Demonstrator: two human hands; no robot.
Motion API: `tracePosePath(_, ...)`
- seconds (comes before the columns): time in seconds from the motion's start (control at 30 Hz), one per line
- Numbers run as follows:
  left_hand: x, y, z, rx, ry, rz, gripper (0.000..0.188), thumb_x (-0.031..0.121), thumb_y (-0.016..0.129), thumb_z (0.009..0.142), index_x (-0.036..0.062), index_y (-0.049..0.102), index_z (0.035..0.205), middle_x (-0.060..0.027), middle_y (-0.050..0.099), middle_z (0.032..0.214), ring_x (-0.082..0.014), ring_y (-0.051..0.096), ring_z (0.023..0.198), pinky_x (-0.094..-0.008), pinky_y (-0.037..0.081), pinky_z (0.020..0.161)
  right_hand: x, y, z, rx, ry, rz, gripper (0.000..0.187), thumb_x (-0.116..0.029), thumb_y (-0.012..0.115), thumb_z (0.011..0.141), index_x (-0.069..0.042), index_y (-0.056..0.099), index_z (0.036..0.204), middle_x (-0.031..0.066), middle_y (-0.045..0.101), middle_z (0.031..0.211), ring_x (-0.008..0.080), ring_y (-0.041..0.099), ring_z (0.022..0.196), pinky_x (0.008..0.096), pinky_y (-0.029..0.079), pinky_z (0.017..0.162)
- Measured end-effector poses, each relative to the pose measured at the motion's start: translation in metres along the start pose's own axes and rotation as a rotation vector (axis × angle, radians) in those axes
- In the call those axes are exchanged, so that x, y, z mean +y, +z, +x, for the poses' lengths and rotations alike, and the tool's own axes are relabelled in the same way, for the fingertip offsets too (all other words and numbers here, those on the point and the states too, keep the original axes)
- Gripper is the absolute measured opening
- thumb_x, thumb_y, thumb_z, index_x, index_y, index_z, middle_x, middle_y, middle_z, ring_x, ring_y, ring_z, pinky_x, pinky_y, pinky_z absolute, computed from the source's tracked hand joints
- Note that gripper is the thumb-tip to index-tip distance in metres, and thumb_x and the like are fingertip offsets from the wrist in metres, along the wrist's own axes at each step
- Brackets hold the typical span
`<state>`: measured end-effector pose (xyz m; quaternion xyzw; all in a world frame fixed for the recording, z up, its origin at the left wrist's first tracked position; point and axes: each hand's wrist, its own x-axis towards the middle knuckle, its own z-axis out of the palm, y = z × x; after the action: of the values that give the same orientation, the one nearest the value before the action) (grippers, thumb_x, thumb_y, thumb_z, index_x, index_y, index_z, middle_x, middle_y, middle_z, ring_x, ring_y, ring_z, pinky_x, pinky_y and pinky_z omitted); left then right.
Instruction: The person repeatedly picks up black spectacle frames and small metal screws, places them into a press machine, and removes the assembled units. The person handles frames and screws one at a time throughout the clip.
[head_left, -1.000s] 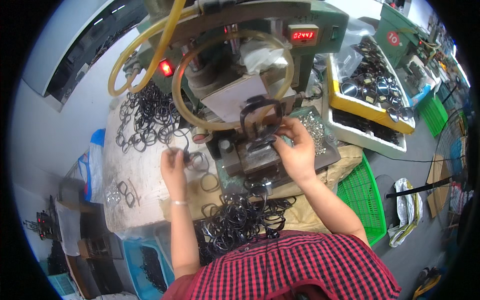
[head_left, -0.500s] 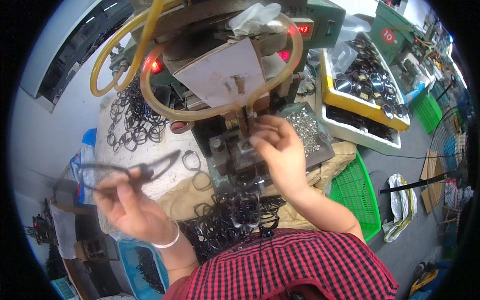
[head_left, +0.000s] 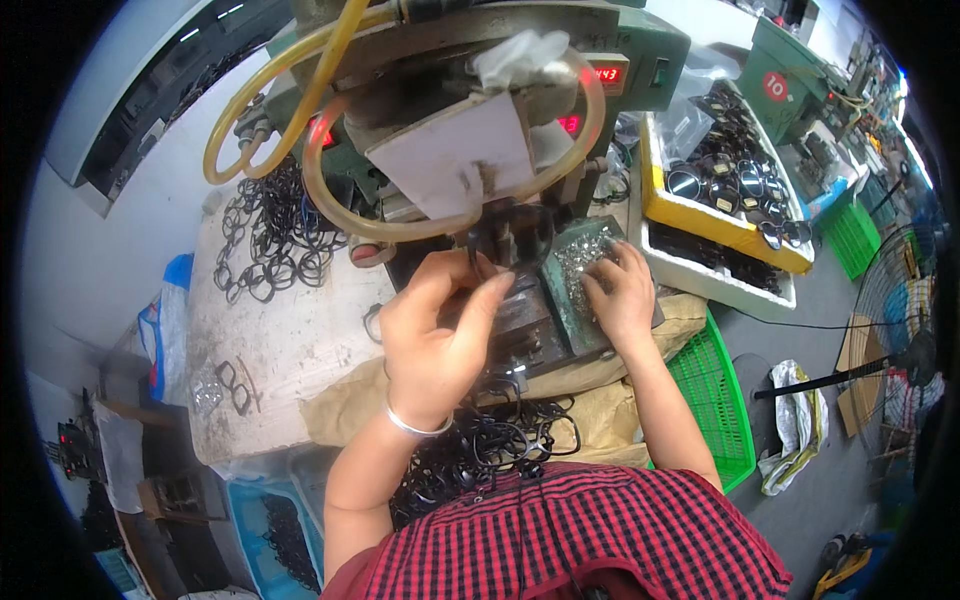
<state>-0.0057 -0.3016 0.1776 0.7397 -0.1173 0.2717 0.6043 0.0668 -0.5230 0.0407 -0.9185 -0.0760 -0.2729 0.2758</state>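
Note:
My left hand (head_left: 437, 335) is closed, thumb and fingers pinching a dark eyeglass frame (head_left: 545, 236). The frame sits at the working head of a bench press (head_left: 515, 325), partly hidden by my fingers and the machine. To the right, my right hand (head_left: 625, 300) reaches over a green tray (head_left: 570, 318) holding small shiny metal parts (head_left: 583, 252). Its fingers are bent and apart, with the tips at the parts; no piece shows between them. Below the press, in front of my body, lies a heap of black eyeglass frames (head_left: 480, 445).
Yellow hoses (head_left: 310, 170) loop around a white board (head_left: 455, 155) above the press. More frames (head_left: 270, 240) lie on the table's left. Foam boxes (head_left: 720, 230) of sunglasses stand at right, with a green basket (head_left: 715, 400) below. A blue bin (head_left: 250, 520) stands lower left.
My left hand has brought the eyeglass frame from the left across to the press head. My right hand has left the press and moved right and slightly down to the parts tray.

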Motion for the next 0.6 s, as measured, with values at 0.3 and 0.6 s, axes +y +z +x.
tracePosePath(0.3,0.003,-0.001,-0.001,-0.018,-0.071,0.056,0.017,0.002,0.075,0.083,-0.0036,0.066,0.096,-0.0089,0.069,0.090,-0.0133,0.066,0.079,-0.0254,0.052,0.072,-0.020,0.027,0.036,-0.005,-0.184,-0.035,0.017,-0.014,0.075,0.072,-0.009,0.069,0.087,0.0116,0.062,0.107,0.0328,0.057,0.107,0.0443,0.051,0.081)
tracePosePath(0.6,-0.016,-0.115,-0.031,0.314,-0.049,0.523,0.012,-0.005,0.065,0.084,-0.0022,0.067,0.095,-0.0132,0.067,0.101,-0.0227,0.064,0.094,-0.0327,0.051,0.087,-0.010,-0.008,0.007,0.142,-0.078,0.116,0.012,-0.008,0.070,0.079,-0.006,0.065,0.090,0.0133,0.066,0.087,0.0341,0.062,0.085,0.0444,0.049,0.074)
